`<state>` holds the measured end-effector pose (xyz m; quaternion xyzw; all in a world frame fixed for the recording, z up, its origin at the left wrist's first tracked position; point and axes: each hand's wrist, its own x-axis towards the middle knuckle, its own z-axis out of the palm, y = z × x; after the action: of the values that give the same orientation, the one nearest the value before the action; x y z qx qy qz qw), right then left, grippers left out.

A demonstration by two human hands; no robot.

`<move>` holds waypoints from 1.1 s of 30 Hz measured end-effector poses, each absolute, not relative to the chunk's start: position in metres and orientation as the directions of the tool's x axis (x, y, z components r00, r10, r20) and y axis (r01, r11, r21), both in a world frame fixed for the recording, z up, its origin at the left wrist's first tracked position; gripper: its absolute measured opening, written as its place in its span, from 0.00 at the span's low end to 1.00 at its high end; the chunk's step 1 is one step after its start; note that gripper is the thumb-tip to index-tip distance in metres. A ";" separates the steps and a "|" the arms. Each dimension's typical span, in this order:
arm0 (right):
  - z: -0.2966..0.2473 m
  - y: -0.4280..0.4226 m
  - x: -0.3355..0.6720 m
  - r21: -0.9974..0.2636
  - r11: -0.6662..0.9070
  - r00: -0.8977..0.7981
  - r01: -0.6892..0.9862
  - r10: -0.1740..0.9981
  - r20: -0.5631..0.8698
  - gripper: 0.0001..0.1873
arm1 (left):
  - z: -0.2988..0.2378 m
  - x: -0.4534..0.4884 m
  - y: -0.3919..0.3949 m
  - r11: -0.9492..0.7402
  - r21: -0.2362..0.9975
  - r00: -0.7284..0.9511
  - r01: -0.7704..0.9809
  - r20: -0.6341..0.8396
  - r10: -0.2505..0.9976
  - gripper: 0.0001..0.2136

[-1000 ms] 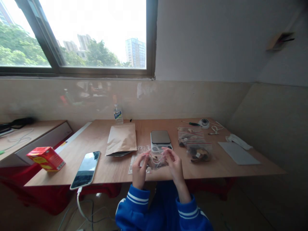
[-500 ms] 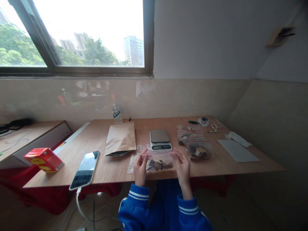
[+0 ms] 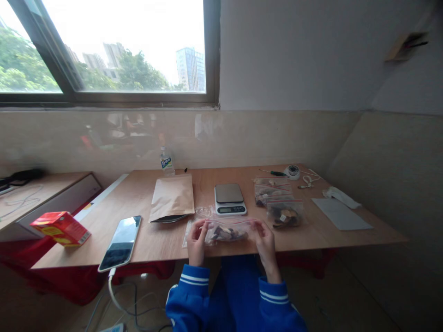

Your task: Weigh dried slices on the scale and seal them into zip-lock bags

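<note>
A clear zip bag [image 3: 226, 234] with dark and pale dried pieces inside hangs between my hands at the table's front edge. My left hand [image 3: 197, 240] is closed on the bag's upper left corner. On its upper right corner, my right hand [image 3: 264, 240] is pinched shut. The red zip line runs between the two grips. Just behind the bag stands a white kitchen scale [image 3: 230, 199] with a bare metal plate. Empty-looking clear plastic bags [image 3: 189, 230] lie partly behind my left hand. To the right rest several filled zip bags [image 3: 285, 214].
A brown paper pouch [image 3: 173, 197] lies left of the scale, with a bottle [image 3: 167, 162] behind it. A phone [image 3: 121, 242] on a cable and a red box [image 3: 61, 228] sit at front left. A screwdriver [image 3: 277, 173], a white camera [image 3: 292, 172] and white paper [image 3: 341, 214] are at right.
My hands have moved slightly apart, and the bag's zip edge is pulled straighter between them. The whole view has shifted a little; the other things on the table stay in place.
</note>
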<state>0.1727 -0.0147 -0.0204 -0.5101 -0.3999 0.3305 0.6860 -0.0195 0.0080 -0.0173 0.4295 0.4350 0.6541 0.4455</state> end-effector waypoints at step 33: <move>-0.022 -0.010 0.160 -0.944 0.288 0.431 -0.161 0.881 0.195 0.22 | -0.014 -0.027 0.006 -0.234 0.960 -0.180 -0.154 0.206 0.962 0.15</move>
<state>0.1595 -0.0101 -0.0217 -0.4684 -0.3846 0.3698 0.7043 -0.0275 0.0063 -0.0140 0.4648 0.4345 0.6333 0.4407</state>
